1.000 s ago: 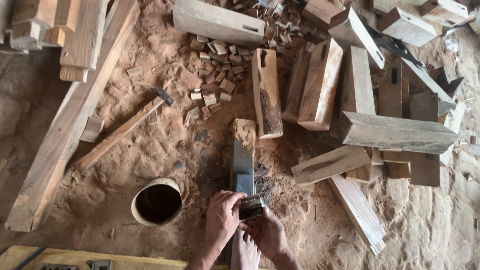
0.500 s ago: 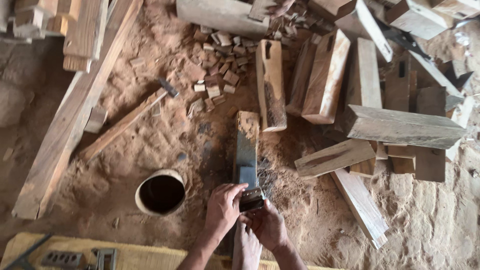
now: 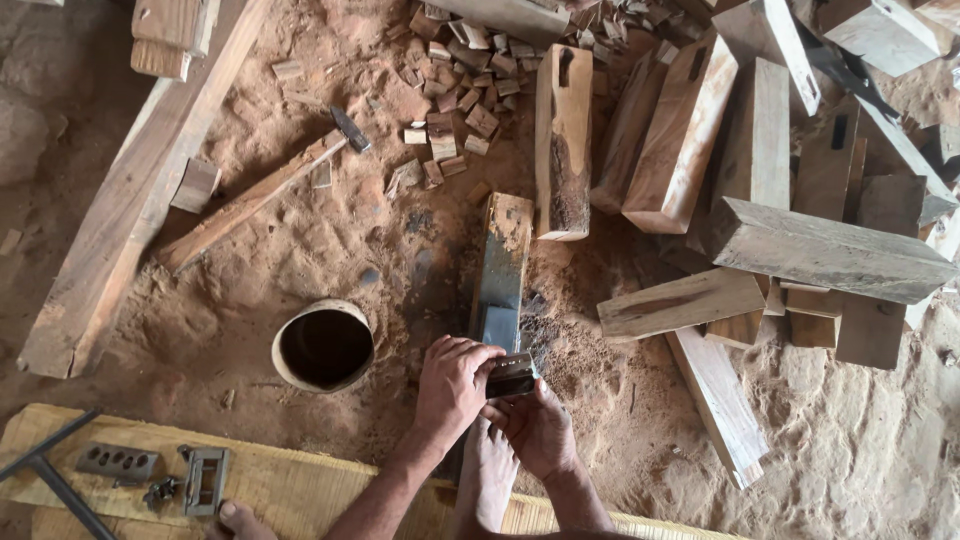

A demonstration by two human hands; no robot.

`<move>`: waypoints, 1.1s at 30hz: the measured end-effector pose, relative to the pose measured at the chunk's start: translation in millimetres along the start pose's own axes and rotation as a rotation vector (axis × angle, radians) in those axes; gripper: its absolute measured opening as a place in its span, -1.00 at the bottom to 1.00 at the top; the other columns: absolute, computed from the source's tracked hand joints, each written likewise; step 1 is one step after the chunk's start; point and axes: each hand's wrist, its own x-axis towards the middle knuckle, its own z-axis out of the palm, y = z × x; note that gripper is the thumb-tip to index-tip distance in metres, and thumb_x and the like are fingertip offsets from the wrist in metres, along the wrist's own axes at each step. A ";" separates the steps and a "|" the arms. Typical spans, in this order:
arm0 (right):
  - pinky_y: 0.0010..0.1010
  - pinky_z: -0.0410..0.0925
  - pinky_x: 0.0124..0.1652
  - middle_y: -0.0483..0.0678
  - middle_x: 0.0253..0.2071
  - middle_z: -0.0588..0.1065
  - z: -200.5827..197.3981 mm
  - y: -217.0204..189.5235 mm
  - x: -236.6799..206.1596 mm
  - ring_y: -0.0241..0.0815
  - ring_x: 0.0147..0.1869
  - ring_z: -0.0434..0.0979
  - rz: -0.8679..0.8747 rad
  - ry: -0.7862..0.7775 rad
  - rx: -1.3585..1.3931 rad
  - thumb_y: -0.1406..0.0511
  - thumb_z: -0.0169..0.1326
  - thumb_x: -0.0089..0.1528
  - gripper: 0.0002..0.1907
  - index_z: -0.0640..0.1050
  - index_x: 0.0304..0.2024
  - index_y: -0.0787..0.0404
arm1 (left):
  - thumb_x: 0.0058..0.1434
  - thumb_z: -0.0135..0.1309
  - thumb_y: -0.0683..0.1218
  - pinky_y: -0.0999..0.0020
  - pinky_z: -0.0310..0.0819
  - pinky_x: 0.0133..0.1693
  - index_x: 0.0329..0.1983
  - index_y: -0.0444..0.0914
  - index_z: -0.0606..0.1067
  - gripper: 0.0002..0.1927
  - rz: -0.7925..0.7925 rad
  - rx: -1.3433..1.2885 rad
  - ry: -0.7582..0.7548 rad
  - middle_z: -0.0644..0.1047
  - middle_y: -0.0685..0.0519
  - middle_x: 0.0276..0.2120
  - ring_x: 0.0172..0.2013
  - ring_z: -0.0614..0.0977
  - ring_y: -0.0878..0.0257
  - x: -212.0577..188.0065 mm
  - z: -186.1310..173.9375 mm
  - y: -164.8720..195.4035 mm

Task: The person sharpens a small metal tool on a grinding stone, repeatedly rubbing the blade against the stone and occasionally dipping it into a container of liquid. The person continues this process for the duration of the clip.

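Note:
My left hand (image 3: pixel 452 388) and my right hand (image 3: pixel 540 428) both grip a small dark metal blade (image 3: pixel 511 374), pressing it onto the near end of a long dark sharpening stone (image 3: pixel 500 275) that lies on the sandy ground. My bare foot (image 3: pixel 489 470) rests on the ground just behind the hands, under them. The stone runs away from me and its far end is pale and dusty. The blade's underside is hidden by my fingers.
A round open pot (image 3: pixel 323 346) is sunk in the sand left of the stone. A hammer (image 3: pixel 255 195) lies further left. Wooden blocks (image 3: pixel 683 130) and small offcuts (image 3: pixel 452 90) fill the top and right. A yellow plank (image 3: pixel 260 475) with metal parts (image 3: pixel 205 480) is nearest me.
My hands have slid the blade slightly along the stone's near end. The view has shifted a little; nothing else has moved.

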 end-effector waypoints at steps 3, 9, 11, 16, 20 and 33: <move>-0.14 0.49 0.12 0.12 -0.03 0.58 0.5 -0.6 -1.3 -0.01 0.00 0.63 -0.004 0.008 -0.005 -0.06 0.16 0.22 -0.34 0.48 0.13 0.32 | 0.12 0.15 -0.29 0.08 0.33 0.17 -0.17 -0.21 0.64 -0.77 0.001 0.006 0.005 0.69 0.02 -0.22 -0.09 0.67 0.11 -1.8 3.7 -2.4; -0.13 0.51 0.09 0.13 -0.05 0.58 1.3 -3.1 -4.5 -0.01 -0.01 0.64 -0.013 0.034 -0.018 -0.05 0.17 0.24 -0.36 0.48 0.12 0.31 | 0.13 0.12 -0.31 0.10 0.36 0.18 -0.12 -0.22 0.64 -0.73 -0.018 0.003 -0.023 0.69 -0.01 -0.16 -0.07 0.67 0.10 -5.5 13.7 -8.1; -0.15 0.51 0.09 0.12 -0.04 0.59 1.7 -4.1 -5.0 -0.02 0.00 0.64 -0.011 0.045 -0.021 -0.05 0.17 0.23 -0.35 0.48 0.11 0.32 | 0.16 0.13 -0.29 0.08 0.35 0.20 -0.11 -0.21 0.64 -0.74 -0.033 0.006 -0.036 0.69 0.00 -0.16 -0.07 0.68 0.12 -5.9 16.6 -9.5; -0.15 0.51 0.11 0.14 -0.03 0.58 4.0 -5.9 -6.0 -0.01 0.01 0.64 -0.015 0.000 -0.017 -0.05 0.18 0.23 -0.34 0.48 0.12 0.35 | 0.18 0.13 -0.28 0.07 0.33 0.21 -0.11 -0.21 0.65 -0.76 -0.065 0.018 -0.068 0.69 0.00 -0.16 -0.05 0.67 0.12 -5.8 19.2 -9.8; -0.15 0.50 0.11 0.12 -0.01 0.58 4.2 -7.1 -6.7 -0.03 0.02 0.63 -0.017 0.013 -0.023 -0.04 0.19 0.22 -0.34 0.47 0.13 0.32 | 0.18 0.13 -0.27 0.06 0.32 0.21 -0.12 -0.21 0.65 -0.77 -0.065 0.023 -0.073 0.69 -0.01 -0.16 -0.05 0.66 0.10 -4.7 17.1 -6.5; -0.14 0.46 0.16 0.13 0.05 0.55 -6.1 -8.1 -6.6 -0.01 0.07 0.60 -0.021 -0.033 -0.014 -0.04 0.20 0.22 -0.28 0.42 0.22 0.33 | 0.21 0.17 -0.21 0.02 0.29 0.21 -0.06 -0.19 0.65 -0.76 -0.135 0.019 -0.025 0.67 -0.03 -0.22 -0.11 0.65 0.09 -4.6 17.2 5.9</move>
